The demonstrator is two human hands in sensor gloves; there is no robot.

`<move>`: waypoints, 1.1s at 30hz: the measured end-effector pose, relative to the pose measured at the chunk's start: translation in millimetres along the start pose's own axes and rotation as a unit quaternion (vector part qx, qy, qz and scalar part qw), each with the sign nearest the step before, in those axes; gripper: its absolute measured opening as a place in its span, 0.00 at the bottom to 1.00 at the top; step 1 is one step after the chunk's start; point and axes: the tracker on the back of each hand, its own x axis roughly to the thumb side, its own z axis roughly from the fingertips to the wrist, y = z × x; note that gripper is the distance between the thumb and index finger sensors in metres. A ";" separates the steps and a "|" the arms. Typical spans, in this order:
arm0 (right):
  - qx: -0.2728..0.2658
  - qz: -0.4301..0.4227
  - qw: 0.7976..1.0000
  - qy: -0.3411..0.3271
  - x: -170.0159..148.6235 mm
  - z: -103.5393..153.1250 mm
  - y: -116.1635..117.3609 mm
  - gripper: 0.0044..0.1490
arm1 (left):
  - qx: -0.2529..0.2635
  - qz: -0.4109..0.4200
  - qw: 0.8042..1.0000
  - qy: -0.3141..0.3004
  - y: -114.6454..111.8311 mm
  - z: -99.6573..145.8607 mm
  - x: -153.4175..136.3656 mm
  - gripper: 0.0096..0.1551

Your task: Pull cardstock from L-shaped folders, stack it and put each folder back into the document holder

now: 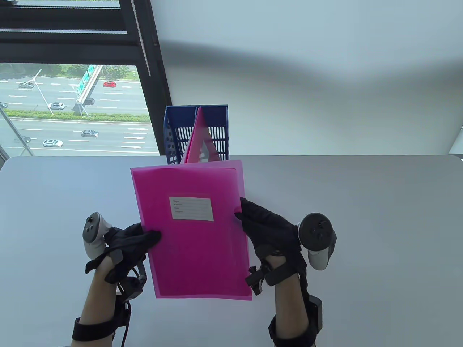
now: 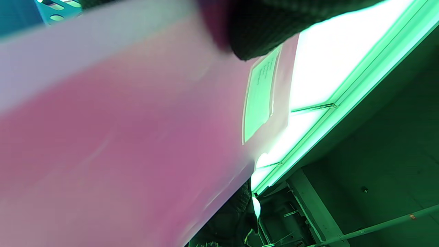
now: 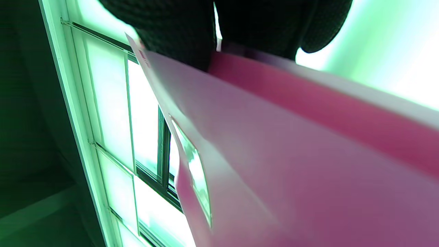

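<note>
We hold the pink folder (image 1: 191,231) raised above the table (image 1: 361,217), in front of the blue document holder (image 1: 213,123), left hand (image 1: 126,245) pinching its closed side and right hand (image 1: 267,231) gripping the open edge, likely to draw out cardstock.

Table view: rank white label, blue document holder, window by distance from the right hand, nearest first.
From the right hand:
1. White label, on the held pink folder, just to the hand's left.
2. Blue document holder, at the table's far edge.
3. Window, beyond, upper left.
</note>
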 end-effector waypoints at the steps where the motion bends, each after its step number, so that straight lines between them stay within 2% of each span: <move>1: -0.008 0.012 1.000 -0.004 1.5 0.7 0.5 0.23 | 0.000 0.000 1.000 0.000 -0.1 0.1 0.1 0.25; 7: -0.049 0.093 0.994 -0.035 8.1 3.0 6.3 0.21 | 0.008 -0.016 1.000 0.009 2.1 1.6 -0.2 0.25; 25: -0.090 0.151 0.984 -0.032 9.5 5.1 3.4 0.20 | -0.002 -0.033 0.999 0.001 3.2 2.0 3.8 0.25; 29: -0.130 0.163 0.978 -0.028 9.4 9.0 -7.5 0.21 | -0.002 -0.041 0.999 0.002 6.5 4.3 5.1 0.24; 33: -0.168 0.190 0.967 -0.025 7.7 14.7 -28.9 0.20 | 0.006 -0.050 0.999 0.002 11.9 8.4 7.9 0.25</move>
